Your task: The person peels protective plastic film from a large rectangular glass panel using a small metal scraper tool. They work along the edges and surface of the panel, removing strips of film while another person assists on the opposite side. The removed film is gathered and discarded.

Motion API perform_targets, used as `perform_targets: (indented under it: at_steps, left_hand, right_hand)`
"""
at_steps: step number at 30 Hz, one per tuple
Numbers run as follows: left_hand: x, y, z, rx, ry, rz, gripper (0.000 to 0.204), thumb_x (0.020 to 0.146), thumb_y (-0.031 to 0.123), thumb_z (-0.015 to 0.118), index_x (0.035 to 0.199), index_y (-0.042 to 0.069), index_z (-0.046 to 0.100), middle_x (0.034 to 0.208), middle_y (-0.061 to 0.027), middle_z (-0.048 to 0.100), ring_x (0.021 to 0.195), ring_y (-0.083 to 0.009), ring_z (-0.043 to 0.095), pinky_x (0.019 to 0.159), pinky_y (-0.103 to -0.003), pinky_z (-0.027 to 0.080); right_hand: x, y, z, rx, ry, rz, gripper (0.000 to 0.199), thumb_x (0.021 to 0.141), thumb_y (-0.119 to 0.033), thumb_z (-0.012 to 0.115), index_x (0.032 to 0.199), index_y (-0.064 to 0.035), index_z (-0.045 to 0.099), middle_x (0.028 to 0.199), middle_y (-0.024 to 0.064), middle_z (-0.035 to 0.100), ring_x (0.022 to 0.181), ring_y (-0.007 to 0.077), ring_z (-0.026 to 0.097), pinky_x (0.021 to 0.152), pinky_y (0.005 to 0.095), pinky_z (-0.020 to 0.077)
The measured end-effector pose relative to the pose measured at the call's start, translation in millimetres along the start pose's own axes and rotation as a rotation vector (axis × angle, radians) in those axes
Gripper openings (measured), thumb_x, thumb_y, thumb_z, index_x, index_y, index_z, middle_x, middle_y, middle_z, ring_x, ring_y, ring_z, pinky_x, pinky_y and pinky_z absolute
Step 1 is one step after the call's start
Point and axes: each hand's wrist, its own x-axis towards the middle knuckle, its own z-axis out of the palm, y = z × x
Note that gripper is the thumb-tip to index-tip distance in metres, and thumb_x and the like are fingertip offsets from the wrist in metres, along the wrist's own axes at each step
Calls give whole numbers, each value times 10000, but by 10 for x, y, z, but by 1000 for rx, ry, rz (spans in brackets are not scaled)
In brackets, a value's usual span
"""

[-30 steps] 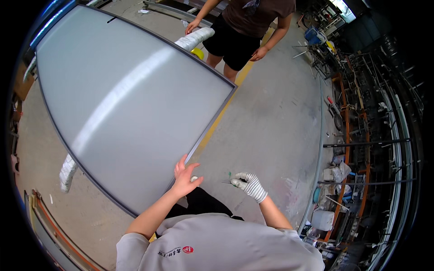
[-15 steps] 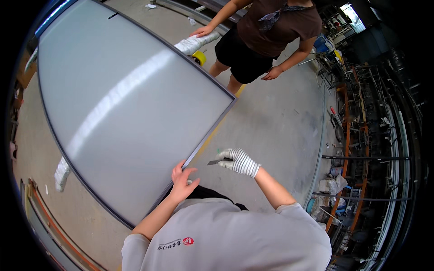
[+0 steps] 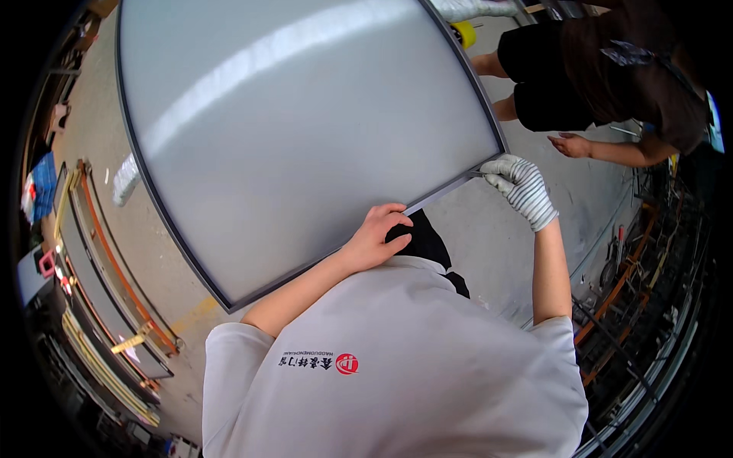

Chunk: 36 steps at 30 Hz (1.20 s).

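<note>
A large grey panel (image 3: 321, 130) with a dark metal frame lies in front of me. My left hand (image 3: 379, 237), bare, rests at the near edge of the frame, with fingers bent and the thumb apart. My right hand (image 3: 522, 191) wears a white glove with dark stripes. Between its thumb and fingers it pinches a small, flat, dark blade-like tool (image 3: 476, 174), most of which the glove hides. That tool is at the frame's near edge, close to the right corner; whether it touches the metal I cannot tell.
A co-worker (image 3: 557, 72) in dark clothes stands beyond the panel's right side. Wrapped supports (image 3: 126, 180) show under the panel. Long profiles (image 3: 126, 259) lie on the floor at left. Racks of metal bars (image 3: 649, 305) line the right, and a yellow round object (image 3: 463, 34) sits near the panel.
My right hand has brought the blade-like tool from beside the panel up to its frame near the right corner. My left hand stays at the near edge. The view has turned.
</note>
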Motion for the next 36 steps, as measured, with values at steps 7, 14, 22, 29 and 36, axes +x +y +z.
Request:
perform_targets:
  at_steps: [7,14,22,29,36]
  left_hand:
    - [435,278,432,108,306,-75,226,813,116,601,1031,60,585,1254,-114,490,1154,-290,412,945,-381,378]
    - [885,429,831,278,573,-119,192,764,104,631,942,35,602,1168,-123,534,1079,-320,470,907,-402,408]
    - [867,338,948,322,696,-118,176,758,78,624,927,35,601,1161,-109,537,1077,-316,477,901,-408,407]
    - [814,283,1076,393,717,12,170,744,83,635,902,32,600,1164,-107,534,1080,-314,484,896,-415,415]
    - [823,158,1337,455,695,89,136,741,78,631,865,31,599,1178,-95,530,1073,-307,490,887,-410,422]
  right_hand:
    - [893,578,-132,-342,-509,-433,253,694,37,631,892,-107,692,749,68,596,703,231,561,640,324,471]
    - [1217,474,175,-482,-830,-809,238,757,-78,598,970,-159,667,925,55,610,873,259,607,753,369,496]
    - [1414,498,21,-610,-1003,-912,179,828,-154,538,974,-116,636,946,81,637,870,266,630,728,372,518]
    - [1220,512,133,-668,-974,-1101,220,934,-281,460,1036,-111,557,1013,93,632,916,232,645,690,402,556]
    - [986,571,-12,-718,-955,-769,211,809,-153,550,996,-107,638,918,99,639,856,290,623,737,380,507]
